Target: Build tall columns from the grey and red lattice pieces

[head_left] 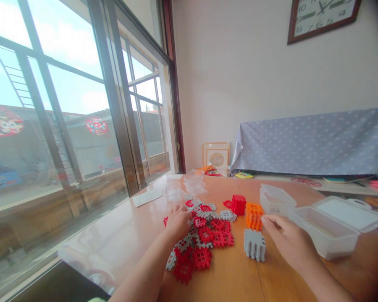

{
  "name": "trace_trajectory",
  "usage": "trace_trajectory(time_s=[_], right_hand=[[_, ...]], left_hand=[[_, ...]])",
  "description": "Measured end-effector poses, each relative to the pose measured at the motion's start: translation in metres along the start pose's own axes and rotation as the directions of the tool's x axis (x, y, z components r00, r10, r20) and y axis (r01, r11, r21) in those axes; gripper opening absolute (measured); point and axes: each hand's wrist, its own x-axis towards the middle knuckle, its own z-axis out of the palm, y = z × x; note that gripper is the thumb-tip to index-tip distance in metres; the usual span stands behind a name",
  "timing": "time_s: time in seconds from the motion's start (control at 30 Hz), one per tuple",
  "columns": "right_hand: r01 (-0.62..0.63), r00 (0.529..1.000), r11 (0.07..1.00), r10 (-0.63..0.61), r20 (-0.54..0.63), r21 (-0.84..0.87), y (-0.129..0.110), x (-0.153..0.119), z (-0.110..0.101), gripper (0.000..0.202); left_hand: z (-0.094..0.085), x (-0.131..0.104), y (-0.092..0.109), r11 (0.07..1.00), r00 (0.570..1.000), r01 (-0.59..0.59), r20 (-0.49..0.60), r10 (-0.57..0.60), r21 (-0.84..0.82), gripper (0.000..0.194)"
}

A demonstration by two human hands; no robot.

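Observation:
A loose pile of red and grey interlocking plastic tiles (204,235) lies on the table. My left hand (179,217) reaches over the pile's upper left part, its fingers bent down and slightly apart; their tips are partly hidden among the tiles. Right of the pile stand three neat stacks: red tiles (239,204), orange tiles (254,216) and grey tiles (254,244). My right hand (285,235) is at the right side of the orange stack, fingers stretched toward it with nothing visible in them. Whether the fingertips touch the stack is unclear.
A clear plastic box (277,201) and a larger open box with its lid back (326,235) stand on the right. More clear containers (193,184) and a paper sheet (148,197) lie at the back left of the wooden table (229,279). A window runs along the left.

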Motion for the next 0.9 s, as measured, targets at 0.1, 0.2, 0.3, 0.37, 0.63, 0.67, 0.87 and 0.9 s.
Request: trace_trajectory(time_s=[0.1,0.2,0.3,0.37,0.63,0.67,0.87,0.9], right_hand=[[-0.003,1.0,1.0,0.003,-0.004,0.007,-0.001,0.0,0.0,0.038],[-0.001,1.0,1.0,0.001,-0.007,0.018,-0.003,0.0,-0.001,0.037],[0.0,1.0,0.999,0.0,-0.005,0.039,-0.004,0.0,0.0,0.037],[-0.002,1.0,0.999,0.002,-0.007,0.047,-0.004,0.0,0.0,0.038],[-0.011,1.0,0.998,0.01,0.009,0.068,-0.003,0.0,0.001,0.037],[-0.011,1.0,0.997,0.011,0.009,0.07,-0.003,0.0,0.001,0.037],[-0.016,1.0,0.997,0.014,0.02,0.073,-0.004,0.0,0.001,0.037],[-0.018,1.0,0.997,0.017,0.02,0.072,-0.004,0.0,0.001,0.036]], left_hand=[[-0.003,0.005,-0.001,1.0,1.0,-0.017,-0.025,0.018,0.021,0.021],[-0.008,0.011,-0.001,0.999,0.998,0.031,-0.055,-0.029,0.023,0.022],[-0.009,0.015,-0.001,0.997,0.996,0.083,-0.035,-0.082,0.005,0.022],[-0.006,0.015,-0.001,0.998,0.998,0.065,-0.002,-0.065,-0.008,0.021],[0.006,0.013,-0.004,0.998,0.998,0.043,0.035,-0.045,0.047,0.017],[0.006,0.013,-0.004,0.998,0.998,0.048,0.031,-0.05,0.051,0.019],[0.01,0.022,-0.006,0.99,0.995,0.1,0.019,-0.102,0.097,0.033],[0.01,0.023,-0.007,0.989,0.994,0.102,0.026,-0.105,0.106,0.035]])
